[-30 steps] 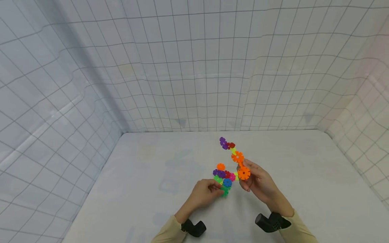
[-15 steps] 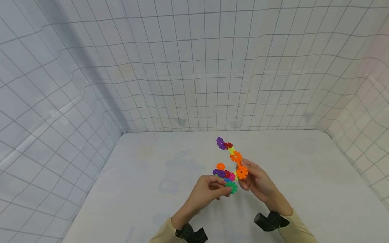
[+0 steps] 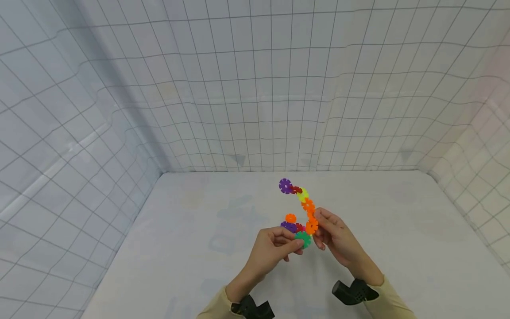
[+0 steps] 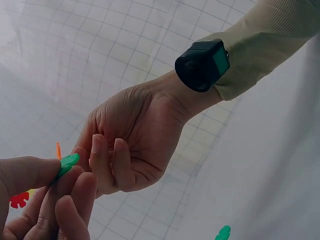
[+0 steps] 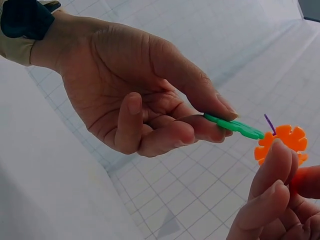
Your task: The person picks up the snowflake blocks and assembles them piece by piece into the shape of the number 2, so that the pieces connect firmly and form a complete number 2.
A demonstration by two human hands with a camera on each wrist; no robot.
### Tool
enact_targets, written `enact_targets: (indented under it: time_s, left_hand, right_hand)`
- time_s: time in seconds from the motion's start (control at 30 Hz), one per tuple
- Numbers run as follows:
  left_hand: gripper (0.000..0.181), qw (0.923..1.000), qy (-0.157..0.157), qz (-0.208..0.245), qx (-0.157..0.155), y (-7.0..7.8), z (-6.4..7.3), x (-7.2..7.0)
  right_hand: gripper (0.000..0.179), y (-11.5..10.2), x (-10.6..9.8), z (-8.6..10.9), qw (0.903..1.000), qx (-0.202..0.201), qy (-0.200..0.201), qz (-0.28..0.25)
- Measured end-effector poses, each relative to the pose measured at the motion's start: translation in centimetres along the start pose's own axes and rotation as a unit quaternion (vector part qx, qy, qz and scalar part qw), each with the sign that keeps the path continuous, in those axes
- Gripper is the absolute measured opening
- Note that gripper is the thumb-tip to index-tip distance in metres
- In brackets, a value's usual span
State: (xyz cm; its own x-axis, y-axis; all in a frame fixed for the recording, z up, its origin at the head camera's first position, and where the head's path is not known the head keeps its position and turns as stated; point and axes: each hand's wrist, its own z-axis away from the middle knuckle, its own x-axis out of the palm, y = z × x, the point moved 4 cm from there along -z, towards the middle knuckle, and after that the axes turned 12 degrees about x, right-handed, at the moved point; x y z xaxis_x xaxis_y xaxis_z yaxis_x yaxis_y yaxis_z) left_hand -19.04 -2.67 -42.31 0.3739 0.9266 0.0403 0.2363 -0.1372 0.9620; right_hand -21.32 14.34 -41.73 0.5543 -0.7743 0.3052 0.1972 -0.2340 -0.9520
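Observation:
Between thumb and fingers, my left hand [image 3: 268, 250] pinches a green flower-shaped interlocking disc [image 3: 304, 239]. My right hand [image 3: 338, 237] grips a chain of such discs by its orange discs [image 3: 312, 226]. The chain runs up through a yellow disc [image 3: 303, 195] and a red disc [image 3: 295, 190] to a purple disc [image 3: 285, 186] at its far end. In the right wrist view the green disc [image 5: 237, 126] is seen nearly edge-on, its tip at the orange disc [image 5: 287, 140]; whether they are slotted together I cannot tell.
On the white table [image 3: 191, 248] behind the left hand lie more discs: an orange disc [image 3: 291, 218], purple discs [image 3: 288, 227] and a red disc [image 3: 299, 227]. The left hand partly hides this group. White grid-lined sheeting [image 3: 255, 110] encloses the back and sides.
My left hand has picked up the green disc from the pile and moved it up to the right, beside the orange end. The chain has turned and shifted slightly left.

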Motion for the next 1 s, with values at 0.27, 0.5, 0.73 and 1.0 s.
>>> enact_targets:
  time_s: [0.27, 0.5, 0.73, 1.0]
  left_hand:
    - [0.022, 0.9998, 0.021, 0.003, -0.002, 0.1, 0.0, -0.2]
    - [0.022, 0.9994, 0.035, 0.001, 0.004, 0.1, 0.0, -0.5]
    - [0.022, 0.9993, 0.038, -0.003, -0.001, 0.0, -0.1, -0.6]
    - [0.017, 0.999, 0.033, 0.028, -0.013, -0.5, 0.1, -0.6]
  right_hand:
    - [0.021, 0.0, 0.0, 0.0, 0.997, -0.016, 0.054, 0.053]
    - [0.021, 0.1, 0.0, 0.0, 0.9875, -0.018, 0.121, 0.099]
    - [0.021, 0.0, 0.4, 0.0, 0.9726, -0.051, 0.162, 0.159]
    - [0.014, 0.3, 1.1, -0.1, 0.9359, -0.113, 0.159, 0.293]
